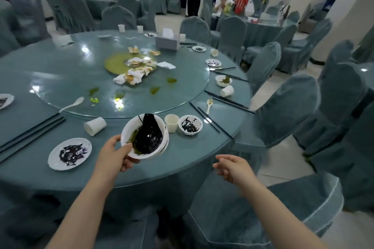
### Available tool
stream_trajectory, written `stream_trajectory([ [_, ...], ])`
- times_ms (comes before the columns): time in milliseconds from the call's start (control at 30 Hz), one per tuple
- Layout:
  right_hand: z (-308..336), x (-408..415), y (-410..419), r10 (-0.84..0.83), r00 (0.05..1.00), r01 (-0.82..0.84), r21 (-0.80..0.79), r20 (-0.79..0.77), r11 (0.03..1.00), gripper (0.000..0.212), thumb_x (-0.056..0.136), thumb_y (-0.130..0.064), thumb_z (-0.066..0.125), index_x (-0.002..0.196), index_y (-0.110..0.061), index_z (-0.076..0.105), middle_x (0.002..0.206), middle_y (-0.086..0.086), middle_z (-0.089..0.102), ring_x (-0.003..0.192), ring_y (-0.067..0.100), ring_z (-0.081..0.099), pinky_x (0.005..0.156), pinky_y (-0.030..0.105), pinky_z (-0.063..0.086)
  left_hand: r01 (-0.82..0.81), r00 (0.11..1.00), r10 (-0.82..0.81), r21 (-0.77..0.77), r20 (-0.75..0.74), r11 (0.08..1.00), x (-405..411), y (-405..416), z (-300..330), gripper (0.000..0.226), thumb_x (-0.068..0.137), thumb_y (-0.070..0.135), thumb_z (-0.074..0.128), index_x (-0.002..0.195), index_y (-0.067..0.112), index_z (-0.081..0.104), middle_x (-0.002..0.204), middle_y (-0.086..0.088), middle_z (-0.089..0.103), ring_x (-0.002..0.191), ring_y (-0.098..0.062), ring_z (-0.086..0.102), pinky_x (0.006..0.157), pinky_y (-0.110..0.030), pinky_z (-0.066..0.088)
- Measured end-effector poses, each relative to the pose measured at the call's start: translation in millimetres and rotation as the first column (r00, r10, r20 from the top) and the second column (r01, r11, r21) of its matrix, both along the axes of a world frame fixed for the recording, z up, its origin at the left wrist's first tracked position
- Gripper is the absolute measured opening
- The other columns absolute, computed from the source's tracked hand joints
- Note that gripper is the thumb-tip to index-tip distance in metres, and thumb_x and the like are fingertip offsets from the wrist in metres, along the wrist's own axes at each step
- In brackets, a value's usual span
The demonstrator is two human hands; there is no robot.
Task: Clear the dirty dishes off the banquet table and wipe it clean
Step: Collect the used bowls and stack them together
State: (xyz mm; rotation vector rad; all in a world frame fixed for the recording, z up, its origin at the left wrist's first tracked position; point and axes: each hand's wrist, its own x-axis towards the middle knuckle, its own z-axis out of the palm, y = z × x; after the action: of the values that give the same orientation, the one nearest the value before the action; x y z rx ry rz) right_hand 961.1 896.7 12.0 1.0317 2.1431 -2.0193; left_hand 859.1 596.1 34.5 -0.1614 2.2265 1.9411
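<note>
From the head view, the left hand (113, 152) grips a stack of bowls (144, 137) by the near rim at centre frame, tipped, with black sauce pooled inside. The right hand (230, 168) hangs empty at lower right, fingers loose and spread. Risk: that tilt looks steep, and I'd say the sauce could slide over the lip onto the tablecloth (178, 159), or the lower bowl could slip from a one-sided pinch. Just right of the stack stand a paper cup (171, 122) and a small smeared bowl (190, 124); a dirty plate (69, 153) lies at left. The glass turntable (60, 79) carries crumpled napkins (131, 76) and green spills. Covered chairs ring the hall.
</note>
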Motion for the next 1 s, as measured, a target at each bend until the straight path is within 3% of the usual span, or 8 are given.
stream_trajectory([
  [300, -39, -105, 11, 0.092, 0.994, -0.096, 0.062, 0.054, 0.993, 0.011, 0.091, -0.008, 0.053, 0.095, -0.013, 0.062, 0.081, 0.011, 0.070, 0.059, 0.019, 0.057, 0.053, 0.025, 0.038, -0.143, 0.990, 0.143, -0.015, 0.004, 0.990, -49, -24, -8, 0.025, 0.092, 0.010, 0.051, 0.115, 0.021, 0.052, 0.059, -0.016, 0.068, 0.036, -0.012, 0.046, 0.037, -0.021, 0.034],
  [533, -88, -182, 25, 0.078, 0.973, -0.102, 0.099, 0.218, 0.990, 0.008, 0.092, -0.019, 0.053, 0.085, -0.017, 0.056, 0.076, 0.006, 0.066, 0.052, 0.017, 0.051, 0.047, 0.020, 0.030, -0.238, 0.967, 0.243, -0.070, 0.077, 0.969, -82, -38, -27, 0.025, 0.091, 0.009, 0.051, 0.113, 0.020, 0.054, 0.058, -0.014, 0.068, 0.036, -0.013, 0.049, 0.035, -0.019, 0.035],
  [667, -109, -220, 29, 0.019, 0.969, -0.029, 0.034, 0.246, 0.999, 0.019, 0.094, -0.031, 0.054, 0.088, -0.013, 0.051, 0.076, 0.011, 0.065, 0.054, 0.020, 0.053, 0.049, 0.023, 0.031, -0.260, 0.957, 0.270, -0.099, 0.105, 0.960, -91, -39, -40, 0.027, 0.090, 0.007, 0.051, 0.113, 0.020, 0.054, 0.057, -0.014, 0.067, 0.038, -0.015, 0.051, 0.035, -0.021, 0.033],
  [833, -125, -245, 28, -0.065, 0.981, 0.048, 0.094, 0.182, 0.994, 0.013, 0.091, -0.017, 0.052, 0.080, -0.011, 0.053, 0.067, 0.010, 0.065, 0.050, 0.018, 0.053, 0.047, 0.023, 0.033, -0.277, 0.944, 0.294, -0.126, 0.147, 0.953, -93, -33, -53, 0.026, 0.091, 0.006, 0.052, 0.114, 0.017, 0.053, 0.057, -0.016, 0.067, 0.037, -0.014, 0.049, 0.035, -0.020, 0.033],
  [1000, -135, -248, 30, -0.119, 0.979, 0.095, 0.142, 0.165, 0.985, 0.010, 0.085, -0.002, 0.050, 0.089, -0.004, 0.059, 0.070, 0.013, 0.064, 0.046, 0.015, 0.058, 0.047, 0.024, 0.036, -0.272, 0.935, 0.295, -0.133, 0.197, 0.953, -88, -23, -60, 0.026, 0.091, 0.007, 0.052, 0.114, 0.020, 0.051, 0.056, -0.014, 0.067, 0.035, -0.012, 0.048, 0.034, -0.019, 0.032],
])
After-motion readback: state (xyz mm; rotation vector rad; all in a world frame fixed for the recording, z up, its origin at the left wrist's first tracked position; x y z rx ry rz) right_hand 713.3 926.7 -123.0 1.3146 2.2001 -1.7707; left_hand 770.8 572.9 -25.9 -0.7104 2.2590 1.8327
